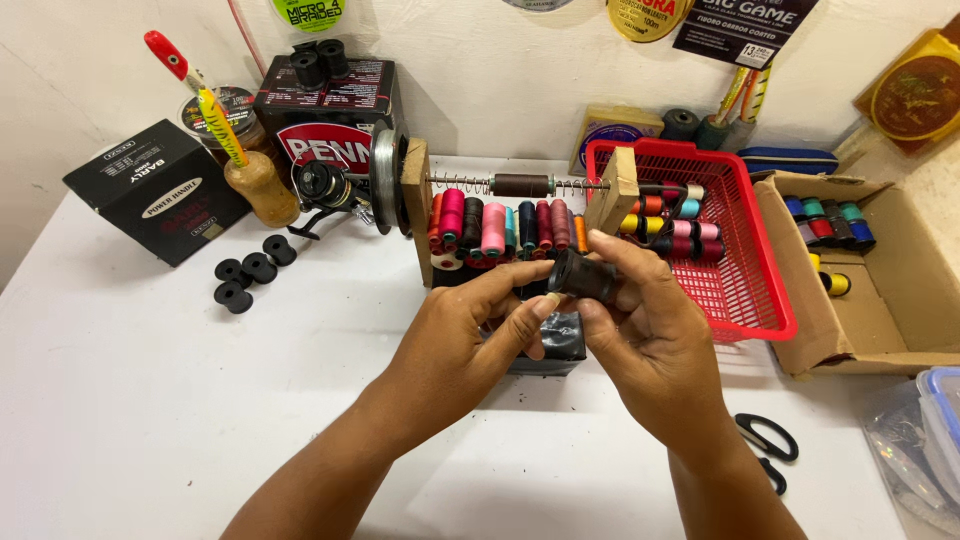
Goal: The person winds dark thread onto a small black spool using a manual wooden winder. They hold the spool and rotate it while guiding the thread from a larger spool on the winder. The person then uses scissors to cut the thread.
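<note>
From the head camera, the right hand point(655, 335) has its thumb and fingers closed around a small black spool point(583, 275), which it holds up over the table point(150, 400), tipped on its side; the left hand point(465, 340) meets it from the other side, with thumb and forefinger pinched together at the spool's near end, as if working a thread end there, though no thread can be made out. Just beyond both hands stands a wooden winding rig point(420, 205) whose rod carries a dark brown spool point(521, 185) between two springs, so one spool seems to sit on the shaft while the black one is off it and in hand. Below that rod, a row of coloured thread spools point(495, 228) looks wound. Further out past the right hand, a red basket point(760, 280) holds more coloured spools, and a cardboard box point(880, 290) beyond it holds a few others. Off past the left hand lie four empty black bobbins point(250, 270), seemingly not yet wound. Black scissors point(768, 440) rest just beside the right wrist, untouched. A fair number of spools look finished and a few remain.
</note>
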